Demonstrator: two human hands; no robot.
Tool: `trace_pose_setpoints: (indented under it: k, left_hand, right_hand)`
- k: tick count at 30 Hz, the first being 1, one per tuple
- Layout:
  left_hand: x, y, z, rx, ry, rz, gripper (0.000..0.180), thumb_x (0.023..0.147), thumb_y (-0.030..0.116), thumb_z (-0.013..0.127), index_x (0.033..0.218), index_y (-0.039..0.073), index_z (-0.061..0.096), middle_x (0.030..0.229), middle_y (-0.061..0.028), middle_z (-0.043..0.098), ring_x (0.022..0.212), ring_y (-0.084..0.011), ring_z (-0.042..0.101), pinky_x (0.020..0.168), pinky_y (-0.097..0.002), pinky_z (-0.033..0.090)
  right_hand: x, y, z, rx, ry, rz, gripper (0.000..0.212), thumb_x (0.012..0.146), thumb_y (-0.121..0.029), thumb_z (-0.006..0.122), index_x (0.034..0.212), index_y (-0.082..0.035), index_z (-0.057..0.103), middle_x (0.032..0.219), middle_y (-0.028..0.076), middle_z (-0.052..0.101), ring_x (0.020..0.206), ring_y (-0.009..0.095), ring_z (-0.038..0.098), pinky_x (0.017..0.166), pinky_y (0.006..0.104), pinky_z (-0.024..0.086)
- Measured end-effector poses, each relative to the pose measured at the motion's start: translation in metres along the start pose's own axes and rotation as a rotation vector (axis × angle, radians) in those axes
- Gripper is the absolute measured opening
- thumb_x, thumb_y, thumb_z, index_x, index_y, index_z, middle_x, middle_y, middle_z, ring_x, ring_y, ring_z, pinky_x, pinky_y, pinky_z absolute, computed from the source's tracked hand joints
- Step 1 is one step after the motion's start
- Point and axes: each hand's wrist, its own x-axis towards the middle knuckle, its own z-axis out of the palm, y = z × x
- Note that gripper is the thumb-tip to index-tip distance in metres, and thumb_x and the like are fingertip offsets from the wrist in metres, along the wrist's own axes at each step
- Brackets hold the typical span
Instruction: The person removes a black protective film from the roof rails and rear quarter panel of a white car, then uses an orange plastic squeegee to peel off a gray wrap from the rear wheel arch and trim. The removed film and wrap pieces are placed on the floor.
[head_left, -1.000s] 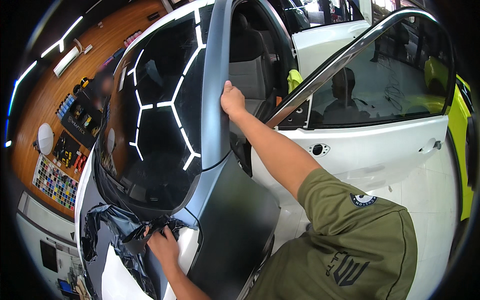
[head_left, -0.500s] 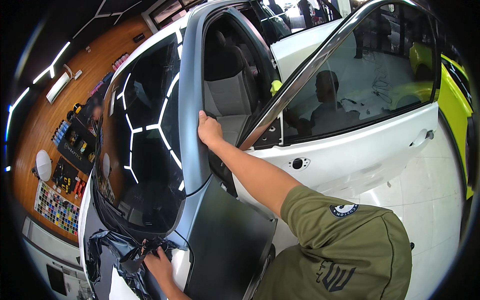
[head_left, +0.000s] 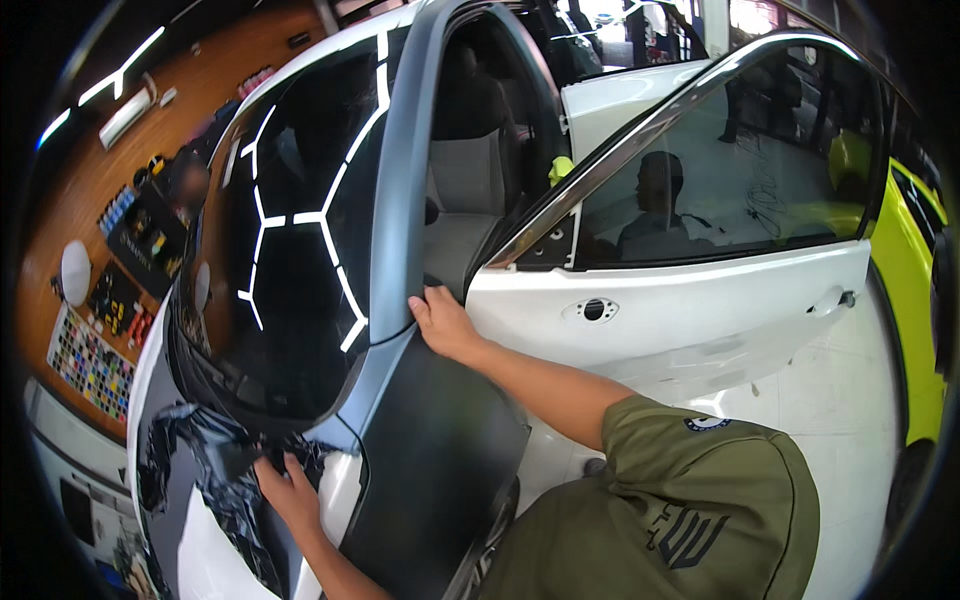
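My left hand (head_left: 288,494) is at the crumpled dark vinyl wrap film (head_left: 215,465), which lies bunched over the white car's hood beside the windshield base; its fingers close on the film's edge, fingertips partly hidden. My right hand (head_left: 447,325) grips the base of the blue-grey windshield pillar (head_left: 398,215), fingers wrapped over its inner edge at the door opening, thumb on the outer face. Below that hand is a dark matte front fender panel (head_left: 435,450). The pillar looks smoothly covered in the blue-grey finish.
The white front door (head_left: 680,310) stands swung open on the right, its window reflecting a person. Dark windshield glass (head_left: 300,220) fills the left. A yellow-green car (head_left: 905,290) is parked far right. A colour sample board (head_left: 90,360) and light disc (head_left: 75,273) stand by the wooden wall.
My right hand has slid down the pillar to its base near the fender. My left hand stays at the bunched film. The whole view has shifted slightly.
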Motion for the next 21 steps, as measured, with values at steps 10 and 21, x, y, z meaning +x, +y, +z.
trace_pose_setpoints:
  k: [10, 21]
  left_hand:
    - [-0.013, 0.006, 0.007, -0.056, 0.065, -0.053, 0.040, 0.091, 0.015, 0.057, 0.121, -0.010, 0.051, 0.111, -0.0268, 0.057, 0.103, -0.0392, 0.056, 0.094, -0.0407, 0.041]
    - [-0.032, -0.010, -0.009, 0.113, 0.037, -0.105, 0.048, 0.092, 0.020, 0.060, 0.127, -0.011, 0.047, 0.122, -0.0232, 0.056, 0.110, -0.0336, 0.055, 0.097, -0.0362, 0.040]
  right_hand:
    - [-0.083, 0.055, -0.017, 0.074, -0.069, 0.058, 0.029, 0.092, -0.017, 0.053, 0.115, 0.000, 0.058, 0.111, 0.019, 0.059, 0.104, 0.035, 0.058, 0.091, 0.0394, 0.045]
    - [-0.048, 0.051, -0.018, 0.305, -0.127, 0.299, 0.029, 0.090, -0.019, 0.054, 0.110, -0.001, 0.063, 0.099, 0.014, 0.066, 0.093, 0.024, 0.061, 0.083, 0.0338, 0.046]
